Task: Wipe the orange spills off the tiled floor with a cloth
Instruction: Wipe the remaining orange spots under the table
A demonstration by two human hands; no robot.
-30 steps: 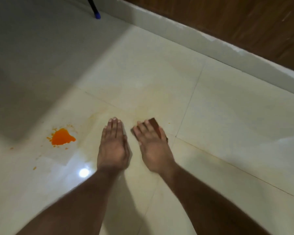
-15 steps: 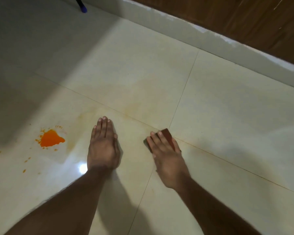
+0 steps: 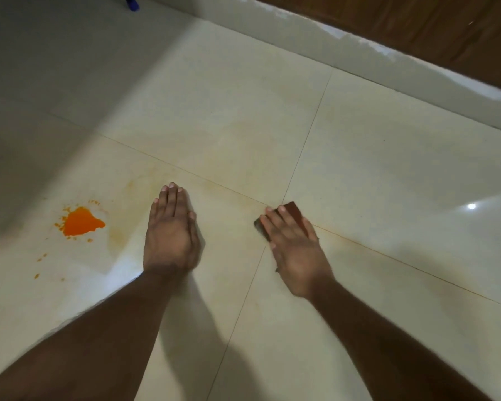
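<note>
An orange spill (image 3: pixel 81 222) with small splatters around it lies on the cream tiled floor (image 3: pixel 243 125), to the left. My left hand (image 3: pixel 169 231) rests flat on the tile just right of the spill, fingers together, holding nothing. My right hand (image 3: pixel 294 246) presses flat on a folded dark brown cloth (image 3: pixel 292 211) at the crossing of the tile joints; only the cloth's far corner and left edge show past my fingers. A faint yellowish smear covers the tiles beyond both hands.
A white skirting (image 3: pixel 359 59) below a brown wooden wall (image 3: pixel 417 21) runs diagonally across the top right. A blue-tipped dark object (image 3: pixel 132 4) touches the floor at the top left. Shadow covers the far left of the floor.
My right hand has slid the cloth to the right, away from my left hand, over the tile joint. My left hand stays flat beside the spill.
</note>
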